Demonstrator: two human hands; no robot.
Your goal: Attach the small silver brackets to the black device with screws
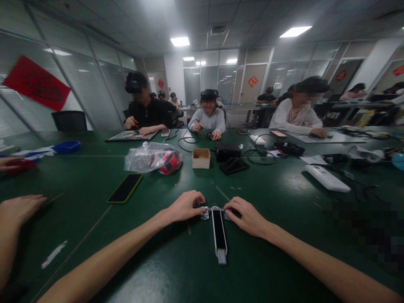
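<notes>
On the green table in front of me lies a long, narrow device [219, 231] with a black top face and a light grey rim. Its near end is a grey tab [222, 257], and small silvery side pieces flank its far end. My left hand [187, 206] is closed at the left silvery piece [205, 213], thumb against it and fingers curled; something small and dark shows under the fingers. My right hand [248, 215] pinches the right silvery piece [226, 214], which its fingertips partly hide. The exact kind of device is not clear.
Beyond my hands are a small cardboard box [201, 159], a plastic bag with red and black parts [167, 162], a phone [125, 188], a black stand [234, 166] and a white device [327, 178]. At left rests another person's arm [15, 214]. Several people sit across.
</notes>
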